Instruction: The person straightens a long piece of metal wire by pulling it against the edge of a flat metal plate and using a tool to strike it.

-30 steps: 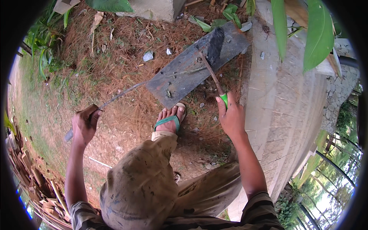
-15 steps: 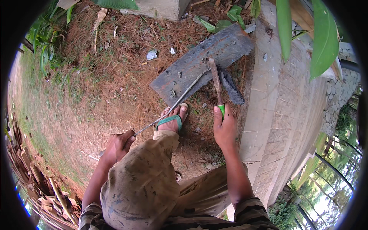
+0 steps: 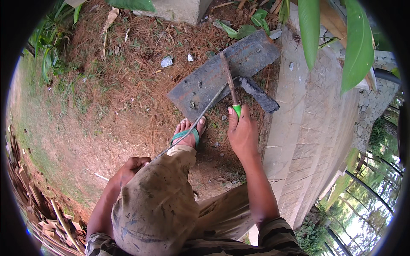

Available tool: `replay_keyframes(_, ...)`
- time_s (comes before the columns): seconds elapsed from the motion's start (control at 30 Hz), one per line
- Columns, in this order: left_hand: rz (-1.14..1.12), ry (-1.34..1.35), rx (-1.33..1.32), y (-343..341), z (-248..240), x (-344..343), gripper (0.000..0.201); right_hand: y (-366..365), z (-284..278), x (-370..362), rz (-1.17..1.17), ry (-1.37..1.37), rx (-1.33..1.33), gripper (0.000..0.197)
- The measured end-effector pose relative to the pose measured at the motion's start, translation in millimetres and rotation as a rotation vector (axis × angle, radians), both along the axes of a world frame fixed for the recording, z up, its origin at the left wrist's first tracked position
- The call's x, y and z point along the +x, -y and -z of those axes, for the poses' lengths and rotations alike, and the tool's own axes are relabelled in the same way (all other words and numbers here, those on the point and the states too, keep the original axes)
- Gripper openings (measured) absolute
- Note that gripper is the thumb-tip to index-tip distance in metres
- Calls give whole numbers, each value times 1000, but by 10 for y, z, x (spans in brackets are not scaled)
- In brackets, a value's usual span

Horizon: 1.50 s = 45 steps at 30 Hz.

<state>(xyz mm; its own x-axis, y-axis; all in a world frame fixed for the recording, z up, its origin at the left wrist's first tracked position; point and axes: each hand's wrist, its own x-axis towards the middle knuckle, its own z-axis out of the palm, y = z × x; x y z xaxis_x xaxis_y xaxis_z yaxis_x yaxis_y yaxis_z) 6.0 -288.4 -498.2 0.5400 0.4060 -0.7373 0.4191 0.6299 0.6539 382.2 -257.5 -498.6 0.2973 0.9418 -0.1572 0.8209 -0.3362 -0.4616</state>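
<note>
My left hand (image 3: 129,169) is closed round the near end of a long thin metal rod (image 3: 186,133). The rod slants up past my foot (image 3: 186,132) in its green flip-flop, and its far end reaches the dark metal plate (image 3: 200,87) on the ground. In my right hand (image 3: 244,131) is a tool with a bright green handle and a long rusty brown shaft (image 3: 228,77). That shaft lies over the plate in this view, crossing near the rod's far end; I cannot tell if they touch. Just right of it is a black rough-surfaced strip (image 3: 260,96).
A concrete edge with paving (image 3: 299,141) runs along the right. Dry needles and soil (image 3: 124,85) cover the ground, with silvery scraps (image 3: 167,61) beyond the plate. Large green leaves (image 3: 356,47) hang at upper right. Stacked wood (image 3: 47,213) lies at lower left.
My right hand and the green-handled tool have swung left. The black strip has shifted right and turned outward from the plate. My left hand and the rod have moved slightly.
</note>
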Motion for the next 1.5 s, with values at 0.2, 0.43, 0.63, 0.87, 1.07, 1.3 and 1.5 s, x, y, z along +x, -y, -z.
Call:
replay_keyframes(0.2, 46, 14, 29, 48, 126, -124, 34, 3, -435, -149, 35, -316, 333, 27)
replay_keyframes(0.43, -110, 178, -287, 69, 191, 40, 32, 71, -46, -49, -23, -55, 14, 25)
replay_keyframes(0.63, -151, 133, -332, 132, 193, -36, 44, 130, -263, -218, 80, -429, 385, 35)
replay_keyframes(0.87, -195, 124, -298, 255, 268, -66, 54, 74, -316, -125, 378, -1015, -165, 39)
replay_keyframes(1.07, -177, 178, -267, 124, 141, 51, 54, 223, 226, -211, 308, -661, -24, 41)
replay_keyframes(1.3, -214, 5, -169, 21, -281, 234, 46, 176, -86, -318, 482, -1081, 138, 45)
replay_keyframes(1.5, -111, 61, -56, 128, 26, 141, 36, 382, 129, -427, -19, -575, 30, 34)
